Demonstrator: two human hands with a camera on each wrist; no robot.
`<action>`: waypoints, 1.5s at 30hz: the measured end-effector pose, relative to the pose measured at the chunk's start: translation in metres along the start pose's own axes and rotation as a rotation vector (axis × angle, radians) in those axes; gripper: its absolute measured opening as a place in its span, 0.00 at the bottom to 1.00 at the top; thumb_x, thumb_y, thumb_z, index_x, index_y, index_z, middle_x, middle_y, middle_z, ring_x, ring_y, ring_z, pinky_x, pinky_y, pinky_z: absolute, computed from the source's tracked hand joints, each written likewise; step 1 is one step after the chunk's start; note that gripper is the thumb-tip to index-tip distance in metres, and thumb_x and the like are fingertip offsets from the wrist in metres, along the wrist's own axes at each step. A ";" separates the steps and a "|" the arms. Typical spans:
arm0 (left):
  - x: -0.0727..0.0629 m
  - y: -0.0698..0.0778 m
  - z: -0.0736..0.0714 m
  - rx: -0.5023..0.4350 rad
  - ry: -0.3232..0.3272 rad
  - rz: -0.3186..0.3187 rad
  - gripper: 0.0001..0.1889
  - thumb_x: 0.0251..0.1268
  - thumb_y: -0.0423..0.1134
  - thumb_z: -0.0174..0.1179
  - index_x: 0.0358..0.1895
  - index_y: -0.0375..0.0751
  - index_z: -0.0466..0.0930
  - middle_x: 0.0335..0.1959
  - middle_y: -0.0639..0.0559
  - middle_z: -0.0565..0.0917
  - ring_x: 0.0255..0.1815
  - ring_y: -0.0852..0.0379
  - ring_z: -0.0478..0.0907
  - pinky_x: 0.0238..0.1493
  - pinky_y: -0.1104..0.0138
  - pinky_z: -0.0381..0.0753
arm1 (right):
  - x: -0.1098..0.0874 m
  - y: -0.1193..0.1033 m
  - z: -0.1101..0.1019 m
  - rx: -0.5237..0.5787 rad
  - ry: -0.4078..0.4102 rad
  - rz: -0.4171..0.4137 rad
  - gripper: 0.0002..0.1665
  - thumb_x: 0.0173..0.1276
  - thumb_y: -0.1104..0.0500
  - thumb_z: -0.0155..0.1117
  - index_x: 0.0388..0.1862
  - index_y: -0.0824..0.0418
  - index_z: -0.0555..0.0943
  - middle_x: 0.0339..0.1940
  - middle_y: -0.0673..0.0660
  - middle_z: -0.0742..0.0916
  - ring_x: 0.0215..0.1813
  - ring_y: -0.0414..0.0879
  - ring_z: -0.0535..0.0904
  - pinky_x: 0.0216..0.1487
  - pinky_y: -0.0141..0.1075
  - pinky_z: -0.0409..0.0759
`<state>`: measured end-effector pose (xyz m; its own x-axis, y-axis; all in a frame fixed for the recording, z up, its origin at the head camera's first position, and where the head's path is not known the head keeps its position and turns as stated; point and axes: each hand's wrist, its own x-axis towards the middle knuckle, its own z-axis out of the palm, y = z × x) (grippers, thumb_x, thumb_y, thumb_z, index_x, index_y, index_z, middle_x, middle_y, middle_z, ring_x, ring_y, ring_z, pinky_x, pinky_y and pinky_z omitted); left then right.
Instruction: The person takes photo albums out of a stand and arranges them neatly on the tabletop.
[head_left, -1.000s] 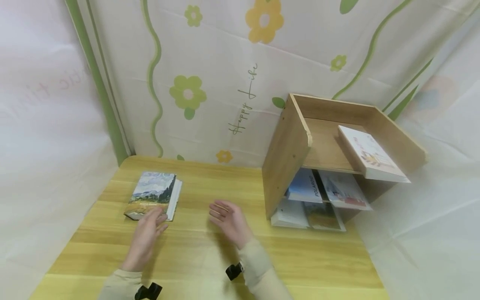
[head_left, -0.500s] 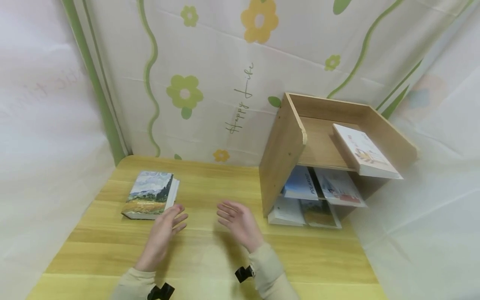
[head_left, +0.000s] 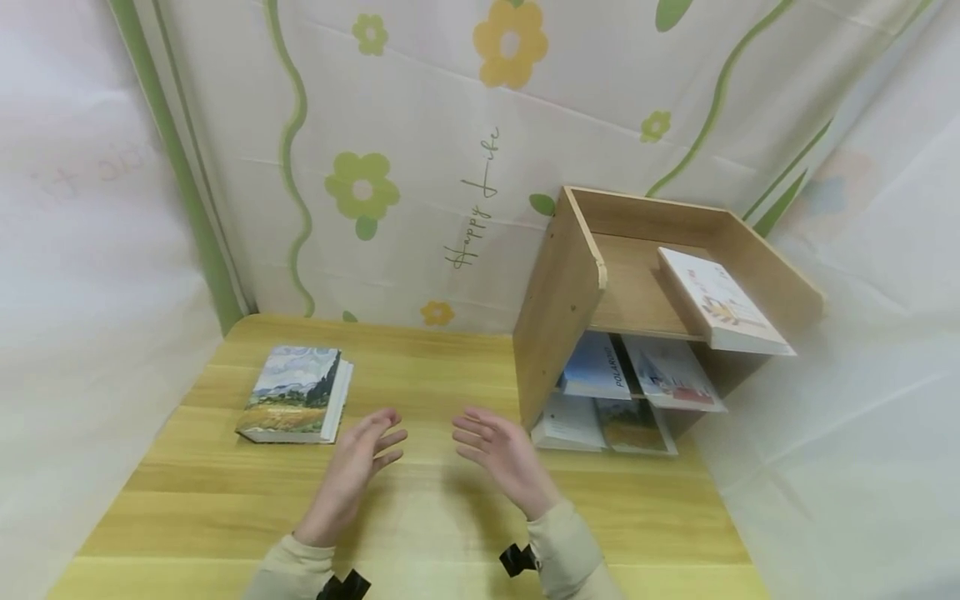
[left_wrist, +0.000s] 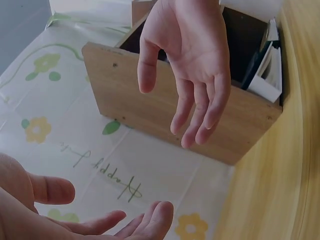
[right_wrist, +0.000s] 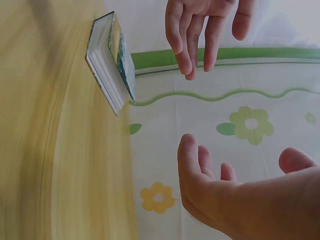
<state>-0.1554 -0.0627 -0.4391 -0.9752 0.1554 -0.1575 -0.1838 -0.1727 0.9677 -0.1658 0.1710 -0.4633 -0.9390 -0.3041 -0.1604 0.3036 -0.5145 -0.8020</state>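
Note:
My left hand (head_left: 352,467) hovers over the table with loosely bent fingers, holding nothing. Facing it, palm inward, my right hand (head_left: 504,457) is likewise bare, its fingers relaxed. A gap separates the two hands. To the left of my left hand lies a thick hardcover book (head_left: 292,394) with a painted landscape on its cover; neither hand touches it. In the right wrist view the same book (right_wrist: 107,62) shows its page edges. Right of my right hand stands a wooden shelf (head_left: 558,308), whose side panel (left_wrist: 165,105) also appears in the left wrist view.
On the shelf's top lies a white book (head_left: 726,302), jutting over the front edge. Below are a blue book (head_left: 597,367), a pale book (head_left: 670,372), a white book (head_left: 567,422) and a dark-covered book (head_left: 636,425). Flowered cloth (head_left: 420,108) hangs behind the wooden table (head_left: 420,533).
My left hand has moved right, away from the landscape book. My right hand has shifted slightly right. The head view has turned a little; the books and shelf appear to stay put.

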 end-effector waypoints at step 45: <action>0.019 0.024 0.110 -0.022 -0.355 0.058 0.25 0.79 0.43 0.47 0.67 0.27 0.66 0.62 0.36 0.75 0.59 0.40 0.75 0.59 0.52 0.76 | -0.093 -0.116 -0.108 -0.247 -0.068 -0.007 0.23 0.84 0.56 0.31 0.67 0.61 0.69 0.64 0.65 0.77 0.65 0.60 0.72 0.70 0.54 0.62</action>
<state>-0.1650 0.0427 -0.3973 -0.8813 0.4722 -0.0209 -0.1361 -0.2112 0.9679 -0.1315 0.3453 -0.4175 -0.9255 -0.3585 -0.1222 0.2406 -0.3074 -0.9207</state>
